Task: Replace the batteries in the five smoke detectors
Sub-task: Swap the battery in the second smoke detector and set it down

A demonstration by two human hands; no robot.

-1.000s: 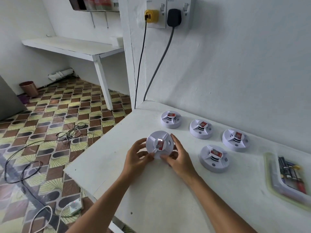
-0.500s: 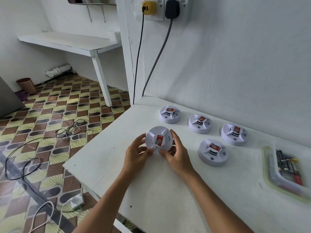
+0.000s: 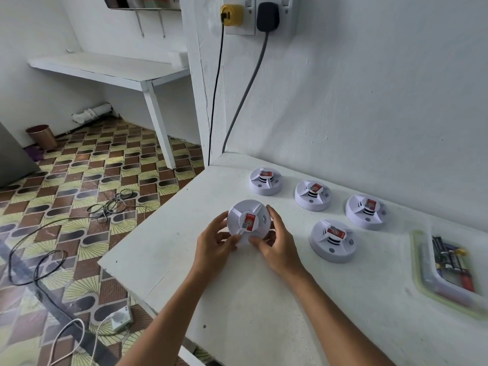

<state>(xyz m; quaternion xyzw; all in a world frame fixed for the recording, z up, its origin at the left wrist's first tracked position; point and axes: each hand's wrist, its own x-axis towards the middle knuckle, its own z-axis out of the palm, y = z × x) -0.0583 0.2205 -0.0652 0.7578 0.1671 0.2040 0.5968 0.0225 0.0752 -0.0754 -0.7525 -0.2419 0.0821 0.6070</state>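
- Now, the big white table (image 3: 237,299) stands against the wall, and everything for the job sits on it.
- Next comes the clear tray (image 3: 422,265) at the far right edge. It holds batteries (image 3: 449,260) lying side by side. They are blurry, so I cannot count them.
- Then come the smoke detectors, five in all. Four rest flat on the table: one at the back (image 3: 265,180), one in the middle (image 3: 313,195), one nearest the tray (image 3: 365,211) and one at the front (image 3: 333,240).
- The fifth one, the held detector (image 3: 248,223), is round, so it has no long side. It is tipped up off the table with its face toward the person.
- The left hand (image 3: 214,247) and the right hand (image 3: 277,249) each curl around one side of its rim, with the detector right between them. Both are equally near it.
- I think the next move is to twist or pull it open. The batteries lie well off to the right, so the right hand is nearer to them.
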